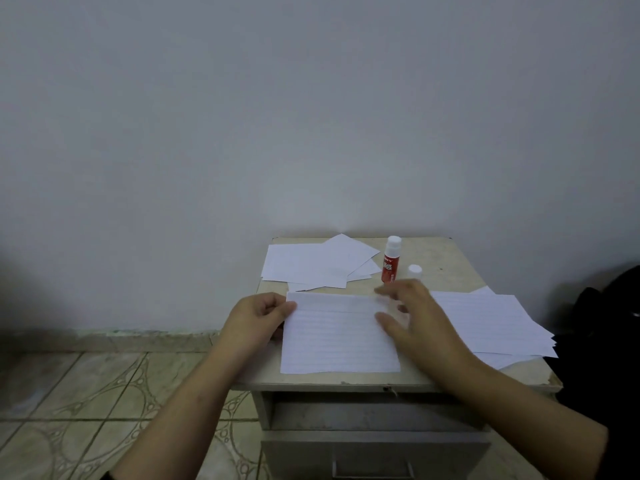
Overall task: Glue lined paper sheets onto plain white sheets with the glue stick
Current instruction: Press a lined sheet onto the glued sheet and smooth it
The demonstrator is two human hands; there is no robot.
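Observation:
A lined sheet lies on the small table's front middle. My left hand pinches its left edge, thumb on top. Over the sheet's right side hovers my right hand, fingers spread and blurred; whether it touches the paper I cannot tell. A red glue stick stands upright behind the sheet, and its white cap stands beside it on the right. Several plain white sheets lie fanned at the back left. A stack of lined sheets rests at the right.
The table is a small beige cabinet against a grey wall, with drawers below its front edge. Tiled floor spreads to the left. A dark bag sits at the right, close to the lined stack.

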